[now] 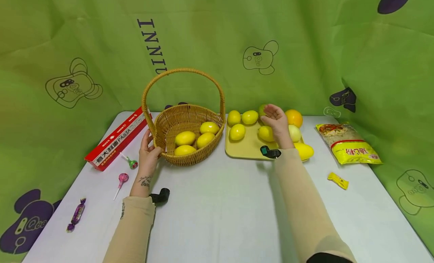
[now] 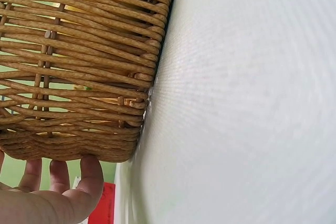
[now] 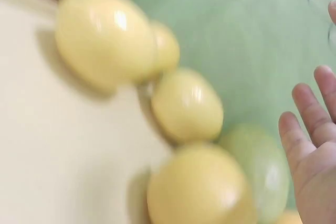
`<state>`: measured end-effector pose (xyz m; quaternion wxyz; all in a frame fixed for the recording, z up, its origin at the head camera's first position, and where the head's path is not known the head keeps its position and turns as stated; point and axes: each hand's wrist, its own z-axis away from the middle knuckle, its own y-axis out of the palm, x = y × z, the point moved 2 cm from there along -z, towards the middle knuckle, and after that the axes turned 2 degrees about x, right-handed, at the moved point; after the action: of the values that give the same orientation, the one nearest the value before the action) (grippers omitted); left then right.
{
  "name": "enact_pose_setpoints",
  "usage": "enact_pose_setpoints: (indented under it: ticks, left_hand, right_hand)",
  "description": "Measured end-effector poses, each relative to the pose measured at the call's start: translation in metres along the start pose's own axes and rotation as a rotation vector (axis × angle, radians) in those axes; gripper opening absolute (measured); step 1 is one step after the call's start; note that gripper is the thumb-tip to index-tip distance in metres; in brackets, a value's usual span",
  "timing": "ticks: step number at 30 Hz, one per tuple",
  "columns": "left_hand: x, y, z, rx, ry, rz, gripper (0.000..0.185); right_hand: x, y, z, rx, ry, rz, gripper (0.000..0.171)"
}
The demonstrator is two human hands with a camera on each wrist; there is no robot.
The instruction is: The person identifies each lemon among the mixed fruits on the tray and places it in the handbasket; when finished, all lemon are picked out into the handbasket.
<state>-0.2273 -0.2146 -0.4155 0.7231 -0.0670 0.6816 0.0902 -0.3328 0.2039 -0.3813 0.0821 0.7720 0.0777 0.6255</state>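
Observation:
At the left end of a wicker basket with a tall arched handle is my left hand. It holds the basket's side, thumb near the rim and fingertips against the outer weave. Several yellow lemons lie inside the basket. My right hand hovers over the yellow tray, fingers extended and holding nothing. On that tray are several lemons, a green fruit partly behind the hand, an orange, a pale round fruit and a long yellow fruit.
A red pasta box lies left of the basket. Two lollipops and a purple wrapped candy are on the left side. A yellow food bag and a small yellow packet lie at right. Green cloth surrounds the white table.

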Motion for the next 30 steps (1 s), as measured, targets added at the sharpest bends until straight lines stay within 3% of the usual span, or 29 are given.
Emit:
enact_pose_setpoints:
  ticks: [6,15,24,30]
  left_hand:
    - [-0.013,0.002,0.01,-0.003,-0.002,-0.005,0.079]
    - [-0.017,0.002,0.013,-0.007,0.008,-0.011,0.078]
    - [-0.018,0.003,0.014,-0.003,-0.007,-0.024,0.078]
    - [-0.013,0.003,0.01,0.01,-0.002,-0.001,0.078]
  right_hand:
    - [-0.015,-0.018,-0.006,-0.08,0.118,0.107,0.059]
    - [-0.031,-0.019,-0.003,-0.026,0.217,0.346,0.06]
    - [-0.052,-0.01,0.004,-0.004,0.269,0.339,0.062]
    - [-0.055,-0.006,0.01,0.026,0.286,0.413,0.068]
